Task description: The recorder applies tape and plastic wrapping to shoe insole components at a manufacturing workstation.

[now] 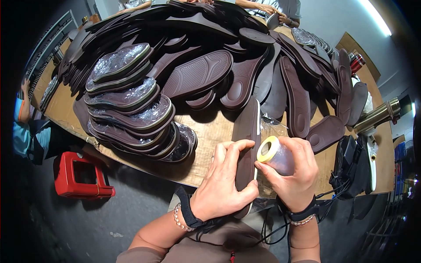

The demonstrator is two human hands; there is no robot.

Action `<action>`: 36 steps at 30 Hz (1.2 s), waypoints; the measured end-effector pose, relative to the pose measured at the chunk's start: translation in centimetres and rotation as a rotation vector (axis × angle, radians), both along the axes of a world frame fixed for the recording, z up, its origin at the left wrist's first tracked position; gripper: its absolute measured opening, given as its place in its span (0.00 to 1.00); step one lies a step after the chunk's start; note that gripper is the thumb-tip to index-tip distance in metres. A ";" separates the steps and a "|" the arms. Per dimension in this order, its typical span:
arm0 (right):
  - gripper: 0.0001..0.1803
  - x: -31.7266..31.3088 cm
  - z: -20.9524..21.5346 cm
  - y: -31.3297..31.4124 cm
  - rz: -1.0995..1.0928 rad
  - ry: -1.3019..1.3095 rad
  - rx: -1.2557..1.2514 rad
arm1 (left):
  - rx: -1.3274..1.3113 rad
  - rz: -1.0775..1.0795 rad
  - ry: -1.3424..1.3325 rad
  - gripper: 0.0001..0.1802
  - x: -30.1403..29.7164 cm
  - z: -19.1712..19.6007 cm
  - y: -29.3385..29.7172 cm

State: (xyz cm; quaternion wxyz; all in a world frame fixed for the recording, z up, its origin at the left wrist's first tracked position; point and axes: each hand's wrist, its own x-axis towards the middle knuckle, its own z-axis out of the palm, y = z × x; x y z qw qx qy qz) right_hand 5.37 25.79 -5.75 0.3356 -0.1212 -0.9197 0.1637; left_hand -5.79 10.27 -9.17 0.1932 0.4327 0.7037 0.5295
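A brown shoe sole (245, 127) with a pale edge stands on its side at the table's front edge, apparently pressed against another. My left hand (223, 184) is closed around it, fingers over the top and thumb along the near part. In my right hand (300, 175) is a small roll of clear stretch film (283, 162) with a yellow core, held against the sole's right side. Some loose film (272, 127) shows just beyond the roll. To the left rises a stack of film-wrapped soles (131, 116).
A large heap of brown soles (197, 26) covers the far part of the wooden table (206, 131). At right are a steel flask (379, 116), a black bag (346, 164) and cables. A red plastic stool (66, 175) stands on the floor at left. Other people work across the table.
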 end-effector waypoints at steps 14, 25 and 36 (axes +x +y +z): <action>0.31 0.0 0.8 1.5 0.150 -0.195 -0.071 | -0.078 0.017 -0.095 0.45 -1.7 -0.5 1.5; 0.30 -1.4 0.0 2.9 0.053 0.013 -0.112 | -0.083 0.003 -0.046 0.47 -1.5 -0.3 1.5; 0.32 -1.9 -0.3 2.1 0.014 0.054 0.019 | -0.073 0.032 -0.021 0.47 -1.4 -0.6 1.3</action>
